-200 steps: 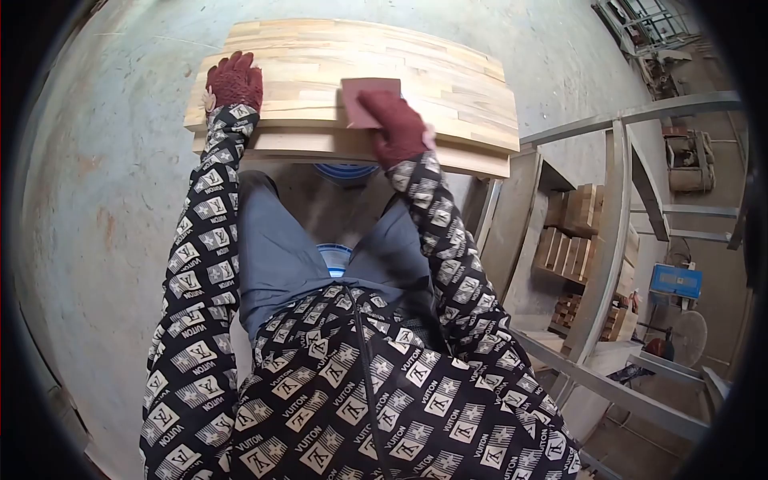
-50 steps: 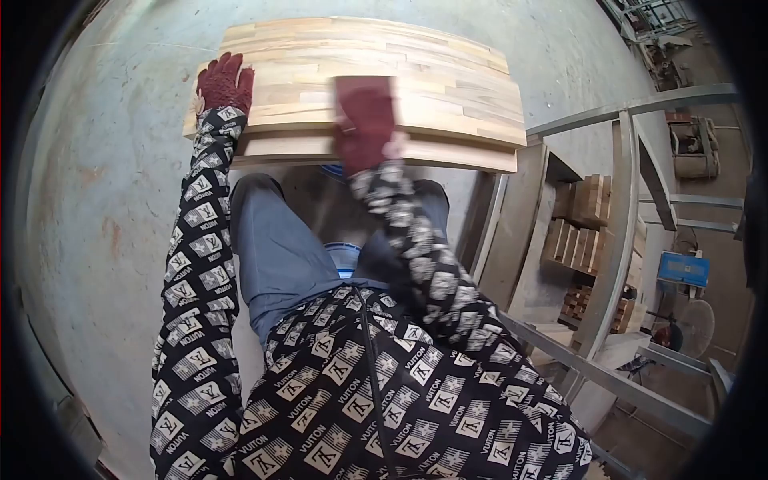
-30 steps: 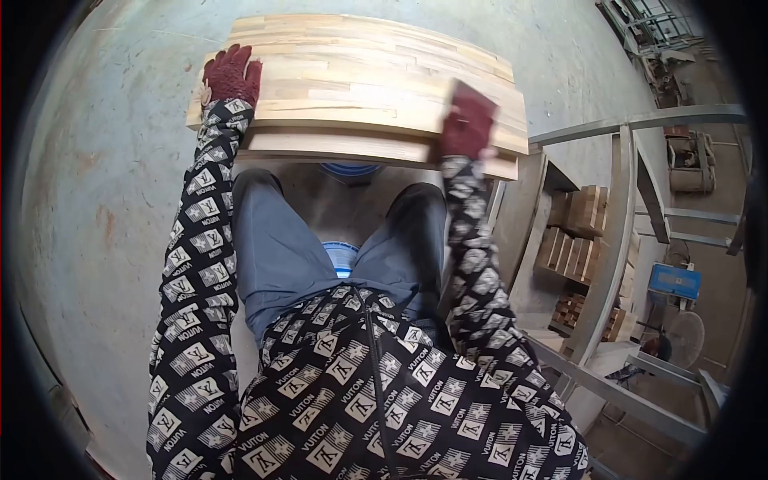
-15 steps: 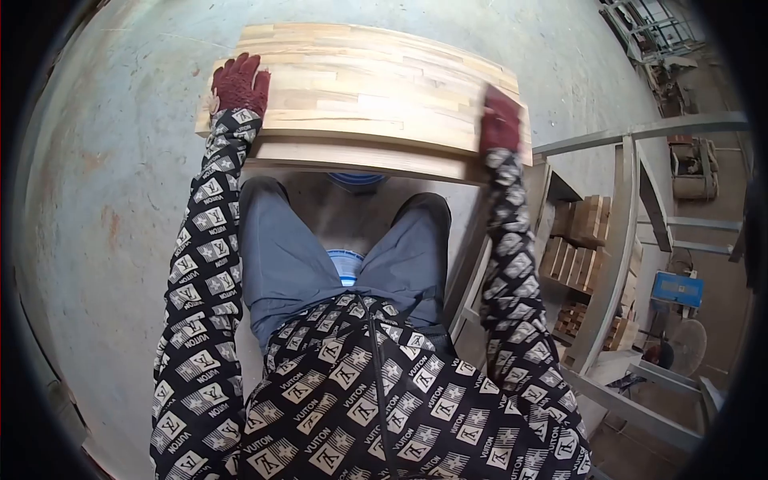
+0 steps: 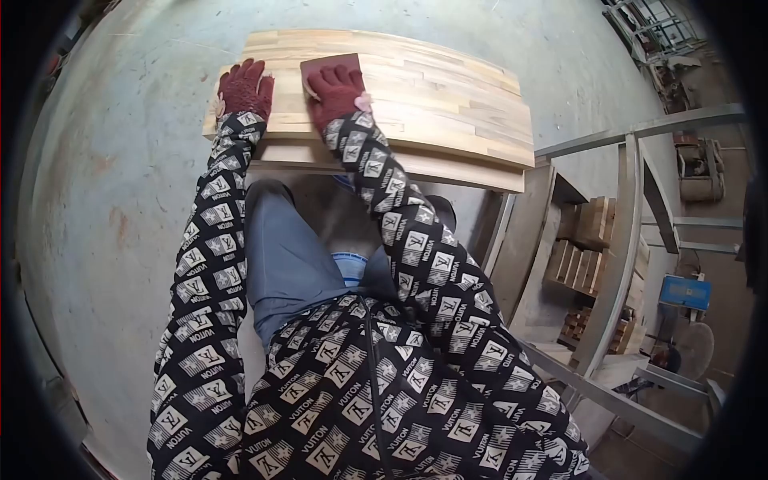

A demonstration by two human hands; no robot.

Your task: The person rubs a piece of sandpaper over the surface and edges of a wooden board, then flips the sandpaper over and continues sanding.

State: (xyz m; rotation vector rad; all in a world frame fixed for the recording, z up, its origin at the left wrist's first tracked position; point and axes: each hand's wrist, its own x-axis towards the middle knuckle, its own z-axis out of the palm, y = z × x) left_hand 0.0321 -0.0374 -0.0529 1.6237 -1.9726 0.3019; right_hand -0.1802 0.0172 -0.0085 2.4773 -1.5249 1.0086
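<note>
A pale wooden board (image 5: 432, 96) made of glued strips lies across the top of the view, over another wooden piece (image 5: 400, 166). On its left end rests my left hand (image 5: 245, 90), in a dark red glove, fingers spread and nothing held. My right hand (image 5: 336, 92), gloved the same way, presses flat on a dark red-brown sheet (image 5: 330, 61) on the board, left of the middle. Its fingers are slightly apart over the sheet, whose edges show beyond the fingertips and beside the hand.
A grey metal frame (image 5: 632, 184) stands at the right, with stacked wood blocks (image 5: 580, 268) inside it. Farther right are a blue box (image 5: 685, 292) and a fan (image 5: 693, 350). Part of a blue round object (image 5: 350, 266) shows between my legs.
My right hand has moved left with the sheet, from the board's right end to near my left hand. My left hand stays at the left end.
</note>
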